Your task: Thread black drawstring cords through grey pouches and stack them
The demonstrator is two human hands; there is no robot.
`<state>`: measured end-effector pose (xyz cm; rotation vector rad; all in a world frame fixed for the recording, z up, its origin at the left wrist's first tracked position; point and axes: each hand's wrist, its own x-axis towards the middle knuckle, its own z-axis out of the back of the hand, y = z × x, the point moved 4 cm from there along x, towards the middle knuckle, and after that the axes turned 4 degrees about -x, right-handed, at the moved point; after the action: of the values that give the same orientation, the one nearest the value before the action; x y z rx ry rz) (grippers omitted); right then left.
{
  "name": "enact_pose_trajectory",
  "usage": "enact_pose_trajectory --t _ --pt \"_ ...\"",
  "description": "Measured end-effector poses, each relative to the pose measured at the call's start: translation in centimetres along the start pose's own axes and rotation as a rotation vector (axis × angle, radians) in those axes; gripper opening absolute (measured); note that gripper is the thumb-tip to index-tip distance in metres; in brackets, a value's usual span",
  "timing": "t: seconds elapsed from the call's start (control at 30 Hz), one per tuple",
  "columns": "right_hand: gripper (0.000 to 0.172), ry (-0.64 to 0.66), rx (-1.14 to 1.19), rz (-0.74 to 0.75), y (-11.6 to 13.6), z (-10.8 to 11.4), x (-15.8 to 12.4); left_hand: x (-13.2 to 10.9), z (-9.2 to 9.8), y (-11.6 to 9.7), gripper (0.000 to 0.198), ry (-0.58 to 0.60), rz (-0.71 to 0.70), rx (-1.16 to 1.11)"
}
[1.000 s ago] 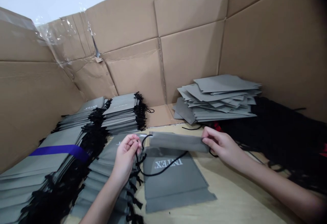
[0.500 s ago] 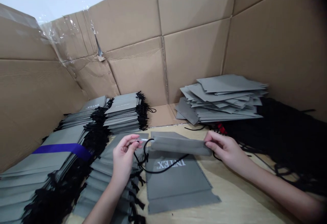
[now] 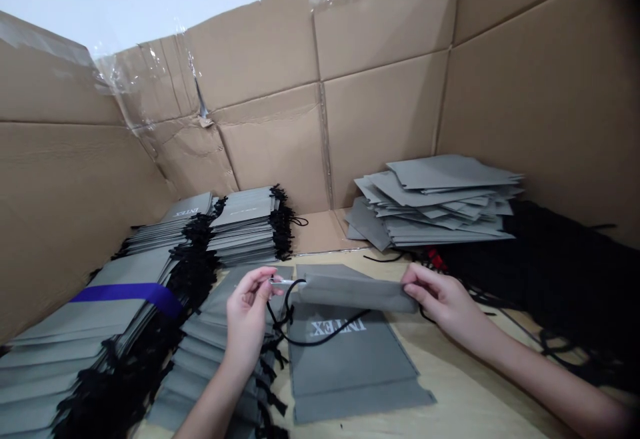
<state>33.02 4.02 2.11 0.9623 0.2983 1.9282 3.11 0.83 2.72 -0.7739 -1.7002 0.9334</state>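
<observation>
My left hand (image 3: 250,302) pinches a thin shiny rod (image 3: 284,282) that reaches to the left end of a grey fabric bag's folded top edge. A black cord (image 3: 320,343) loops from that end down across the cloth. With thumb and fingers closed, my right hand (image 3: 435,292) grips the right end of the folded edge of the grey drawstring bag (image 3: 357,292). Beneath it lies a flat grey bag (image 3: 350,365) with white INTEX lettering, upside down from my side. Whether the two grey pieces are joined is hidden.
Stacks of corded grey bags (image 3: 245,219) stand at the left, one pile under a purple band (image 3: 127,297). Loose grey pieces (image 3: 445,205) are heaped at the back right beside a mass of black cords (image 3: 565,279). Cardboard walls (image 3: 380,105) enclose the table (image 3: 480,392).
The whole view has shifted slightly, so things appear a little lower and farther right. Both hands keep their grips, and the bag edge stays stretched between them.
</observation>
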Motion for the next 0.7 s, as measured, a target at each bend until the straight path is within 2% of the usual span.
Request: enact_pose_trajectory --t 0.2,0.43,0.7 --pt "0.022 -0.015 0.03 -0.013 0.33 0.15 -0.18 0.11 0.06 0.1 0.02 -0.003 0.002 0.016" --pt "0.023 0.035 0.001 -0.023 -0.23 -0.29 -0.05 0.1 0.12 -0.44 0.022 -0.033 -0.047 0.058" --pt "0.021 0.027 -0.07 -0.001 -0.09 0.02 -0.09 -0.68 -0.33 -0.4 0.023 0.109 -0.152 0.246"
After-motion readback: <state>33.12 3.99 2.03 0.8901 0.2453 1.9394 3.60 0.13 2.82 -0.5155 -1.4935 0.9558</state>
